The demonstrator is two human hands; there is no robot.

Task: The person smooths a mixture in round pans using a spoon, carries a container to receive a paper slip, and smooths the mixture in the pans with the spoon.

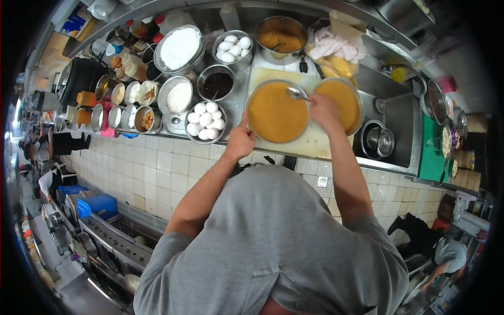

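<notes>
Two round metal pans filled with smooth orange-brown crumb lie side by side on a pale cutting board. My left hand grips the left rim of the left pan, with the thumb and a finger at its edge. My right hand is closed around a metal spoon, whose bowl is over the upper right part of that pan. Beneath my right hand and forearm, the right pan is partly hidden. The cutting board shows around both pans.
On my left stand a bowl of eggs, another egg bowl, a bowl of white powder and a bowl of dark liquid. A pot of brown crumb stands behind. A sink lies right. Other people work at both sides.
</notes>
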